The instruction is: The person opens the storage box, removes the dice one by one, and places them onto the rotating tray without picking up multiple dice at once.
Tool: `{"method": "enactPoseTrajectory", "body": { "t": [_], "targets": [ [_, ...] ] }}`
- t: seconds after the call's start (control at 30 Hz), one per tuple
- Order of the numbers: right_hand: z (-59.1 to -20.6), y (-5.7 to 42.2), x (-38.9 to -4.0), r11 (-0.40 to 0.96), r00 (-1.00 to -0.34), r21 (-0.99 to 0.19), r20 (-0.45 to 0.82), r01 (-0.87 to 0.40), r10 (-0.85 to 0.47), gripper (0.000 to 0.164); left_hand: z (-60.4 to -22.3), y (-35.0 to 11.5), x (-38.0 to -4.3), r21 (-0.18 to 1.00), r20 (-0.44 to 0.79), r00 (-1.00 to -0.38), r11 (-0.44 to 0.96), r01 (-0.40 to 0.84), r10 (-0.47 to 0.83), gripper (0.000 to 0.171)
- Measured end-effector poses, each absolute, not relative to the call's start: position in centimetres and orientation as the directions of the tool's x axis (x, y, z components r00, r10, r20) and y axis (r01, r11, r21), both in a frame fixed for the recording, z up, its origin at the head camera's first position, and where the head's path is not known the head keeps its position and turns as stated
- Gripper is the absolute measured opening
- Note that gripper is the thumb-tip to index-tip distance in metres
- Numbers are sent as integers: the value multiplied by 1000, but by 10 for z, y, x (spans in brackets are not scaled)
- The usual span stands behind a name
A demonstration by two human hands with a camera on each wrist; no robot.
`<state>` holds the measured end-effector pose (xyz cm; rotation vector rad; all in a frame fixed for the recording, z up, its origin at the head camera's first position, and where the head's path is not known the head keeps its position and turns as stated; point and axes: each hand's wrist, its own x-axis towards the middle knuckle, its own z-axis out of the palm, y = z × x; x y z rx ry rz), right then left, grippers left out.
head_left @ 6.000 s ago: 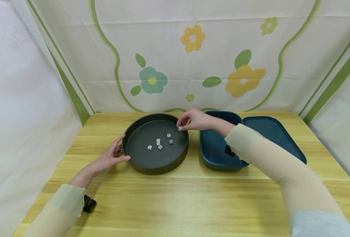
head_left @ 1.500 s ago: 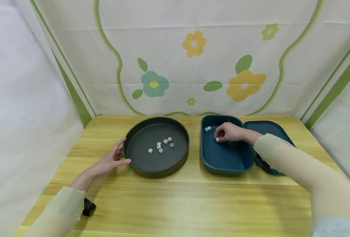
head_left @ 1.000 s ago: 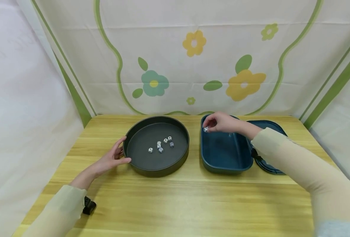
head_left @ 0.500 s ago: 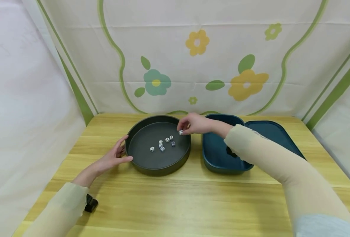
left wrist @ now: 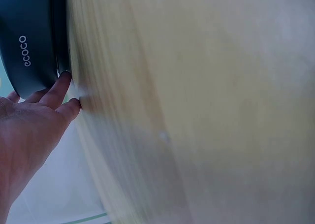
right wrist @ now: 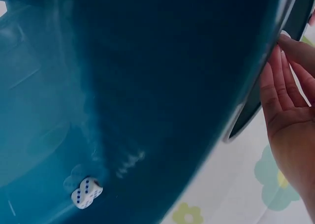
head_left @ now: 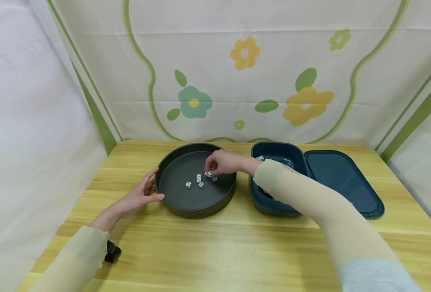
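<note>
A round dark pan (head_left: 186,202) sits on the wooden table with several white dice (head_left: 188,185) on its floor. My left hand (head_left: 136,194) rests against the pan's left side, thumb at the front rim and fingers spread along the outer wall. Over the pan's right half, my right hand (head_left: 224,161) pinches a white die (right wrist: 285,33) low among the other dice, partly hidden by the fingertips. Right of the pan stands a deep blue box (head_left: 270,209). In the right wrist view, a pair of touching dice (right wrist: 87,192) lies in the box.
A flat blue lid (head_left: 347,182) lies to the right of the box. My right forearm crosses above the box and covers part of its inside. A flower-printed white cloth (head_left: 219,73) hangs behind the table (head_left: 201,251).
My right hand has picked a die up from the blue box, carried it left over the pan's rim and lowered it among the dice. My left hand stays at the pan.
</note>
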<state>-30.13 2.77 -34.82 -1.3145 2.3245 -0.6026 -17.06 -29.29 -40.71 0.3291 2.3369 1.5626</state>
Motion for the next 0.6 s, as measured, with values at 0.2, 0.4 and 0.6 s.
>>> {"method": "enactPoseTrajectory", "body": {
  "t": [0.2,0.4,0.6],
  "targets": [
    [-355,24,-301,469,-477,-551,-141,-690,-868,9,-407,-291,-170,923,-127,-923,384,24,363,91],
    [-350,36,-300,488,-506,-571,-143,-660,-851,14,-406,-290,-168,919,-132,-927,394,19,352,91],
    [-337,64,-301,518,-551,-592,-145,-617,-822,17,-405,-291,-167,915,-139,-929,403,11,343,92]
  ]
}}
